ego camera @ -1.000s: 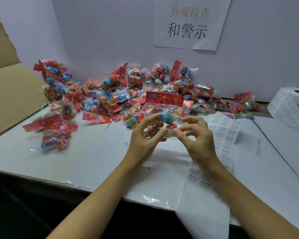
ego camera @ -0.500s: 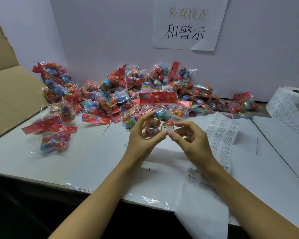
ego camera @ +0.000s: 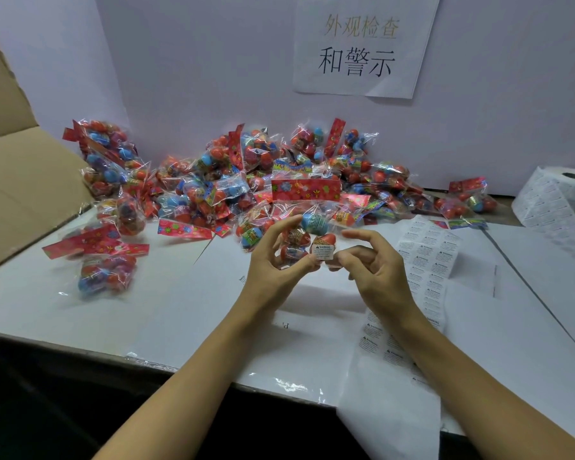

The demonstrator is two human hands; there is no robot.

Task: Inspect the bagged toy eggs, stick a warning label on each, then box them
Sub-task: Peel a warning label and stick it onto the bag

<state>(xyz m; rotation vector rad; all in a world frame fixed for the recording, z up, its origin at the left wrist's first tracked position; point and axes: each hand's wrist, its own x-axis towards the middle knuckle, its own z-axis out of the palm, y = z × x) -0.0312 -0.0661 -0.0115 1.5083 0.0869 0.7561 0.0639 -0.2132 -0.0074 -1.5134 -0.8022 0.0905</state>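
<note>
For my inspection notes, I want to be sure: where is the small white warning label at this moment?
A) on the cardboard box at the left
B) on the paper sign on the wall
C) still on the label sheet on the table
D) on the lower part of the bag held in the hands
D: the warning label sits on the lower front of the bag of toy eggs, held between the left hand and the right hand.

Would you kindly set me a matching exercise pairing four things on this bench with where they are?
1. small white warning label
2. white roll of labels
3. brown cardboard box
4. white paper sign with Chinese writing

a. far left
b. on the back wall
c. on the held clear bag of toy eggs
d. far right

Pairs: 1-c, 2-d, 3-a, 4-b
</note>
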